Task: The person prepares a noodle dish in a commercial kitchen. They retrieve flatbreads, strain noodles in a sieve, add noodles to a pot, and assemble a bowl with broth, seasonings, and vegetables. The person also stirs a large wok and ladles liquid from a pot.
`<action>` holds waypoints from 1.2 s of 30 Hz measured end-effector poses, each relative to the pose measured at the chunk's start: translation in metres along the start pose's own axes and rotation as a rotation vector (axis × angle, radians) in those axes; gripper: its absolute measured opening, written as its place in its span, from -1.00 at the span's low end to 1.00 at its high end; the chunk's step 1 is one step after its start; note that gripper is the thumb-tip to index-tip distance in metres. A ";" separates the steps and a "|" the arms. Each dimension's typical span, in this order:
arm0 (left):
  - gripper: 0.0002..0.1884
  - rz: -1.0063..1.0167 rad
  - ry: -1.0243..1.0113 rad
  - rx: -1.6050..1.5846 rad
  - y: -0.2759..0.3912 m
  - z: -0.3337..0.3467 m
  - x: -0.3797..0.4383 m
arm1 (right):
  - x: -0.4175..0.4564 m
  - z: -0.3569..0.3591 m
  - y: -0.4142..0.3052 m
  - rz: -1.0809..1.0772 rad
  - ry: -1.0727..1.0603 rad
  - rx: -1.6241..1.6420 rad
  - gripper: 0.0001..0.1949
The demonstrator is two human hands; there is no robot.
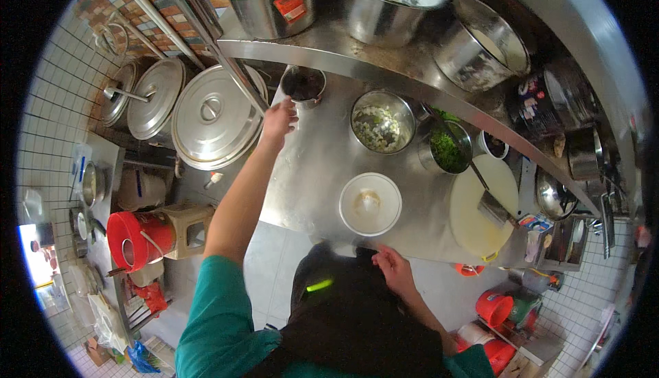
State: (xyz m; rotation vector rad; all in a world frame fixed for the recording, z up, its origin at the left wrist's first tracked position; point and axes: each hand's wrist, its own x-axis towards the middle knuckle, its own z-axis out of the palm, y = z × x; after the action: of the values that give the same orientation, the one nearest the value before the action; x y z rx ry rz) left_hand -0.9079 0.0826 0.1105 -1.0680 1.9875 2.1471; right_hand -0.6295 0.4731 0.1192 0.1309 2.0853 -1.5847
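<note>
My left hand (280,119) reaches out over the left side of the steel table, beside a small metal pot (314,103) with dark contents. Its fingers are blurred and loosely bent, near the pot's rim; I see nothing held, and contact is unclear. My right hand (395,269) hangs low by the table's front edge, fingers loosely curled and apart, with nothing visible in them. Between my hands and farther in stands a white bowl (370,203) with a little brownish matter at its bottom. Behind it is a steel bowl (383,120) of chopped pale pieces.
A pot of chopped greens (447,149) stands right of centre, a ladle across it. A cleaver (494,208) lies on the round cutting board (471,198). Large pots crowd the overhanging steel shelf (329,61). Lidded vats (216,115) and a red bucket (121,241) are at left.
</note>
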 end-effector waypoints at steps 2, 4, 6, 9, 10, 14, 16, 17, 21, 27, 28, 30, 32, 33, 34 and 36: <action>-0.46 -0.119 0.162 0.069 -0.045 0.018 0.065 | -0.009 0.001 -0.012 0.011 -0.001 -0.056 -0.66; -0.54 -0.046 0.172 0.015 -0.061 0.025 0.103 | -0.008 0.006 -0.012 0.031 -0.018 -0.036 -0.66; -0.63 -0.053 0.184 -0.133 -0.069 0.035 0.118 | -0.003 0.011 -0.018 0.034 -0.047 -0.073 -0.65; -0.73 -0.083 0.124 -0.319 -0.068 0.034 0.116 | 0.023 0.020 -0.039 -0.045 -0.094 -0.217 -0.62; -0.76 -0.074 0.134 -0.357 -0.075 0.027 0.114 | 0.040 0.024 -0.048 -0.105 -0.103 -0.274 -0.61; -0.91 0.049 -0.018 -0.407 -0.056 0.020 0.010 | 0.122 0.040 -0.072 -0.480 0.094 -0.338 -0.53; -0.95 0.113 -0.097 -0.421 -0.052 0.004 -0.045 | 0.151 0.058 -0.112 -0.521 0.159 -0.173 -0.45; -0.95 0.141 -0.130 -0.439 -0.055 -0.006 -0.067 | 0.155 0.069 -0.131 -0.442 0.167 0.066 -0.40; -0.78 0.186 -0.064 -0.517 -0.042 -0.002 -0.156 | 0.157 0.073 -0.162 -0.751 0.124 -0.187 -0.54; -0.75 0.282 0.022 -0.518 -0.053 0.009 -0.214 | 0.130 0.066 -0.227 -0.960 0.253 -0.359 -0.86; -0.76 0.286 0.034 -0.542 -0.055 0.010 -0.217 | 0.126 0.063 -0.229 -1.004 0.287 -0.339 -0.87; -0.76 0.288 0.036 -0.572 -0.055 0.011 -0.223 | 0.109 0.056 -0.235 -1.062 0.341 -0.371 -0.88; -0.76 0.283 0.015 -0.586 -0.046 0.011 -0.229 | 0.107 0.049 -0.234 -1.080 0.286 -0.435 -0.88; -0.76 0.297 0.008 -0.549 -0.044 0.009 -0.232 | 0.105 0.046 -0.233 -1.086 0.267 -0.463 -0.88; -0.76 0.311 0.002 -0.512 -0.042 0.008 -0.234 | 0.102 0.045 -0.238 -1.053 0.255 -0.513 -0.87; -0.76 0.327 -0.020 -0.497 -0.040 0.007 -0.240 | 0.103 0.041 -0.240 -1.123 0.273 -0.581 -0.86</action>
State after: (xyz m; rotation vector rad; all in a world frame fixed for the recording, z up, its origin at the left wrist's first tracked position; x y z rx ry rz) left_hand -0.7095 0.1966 0.1930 -0.7862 1.7613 2.9140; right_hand -0.7940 0.3365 0.2747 -1.2828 2.9661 -1.3808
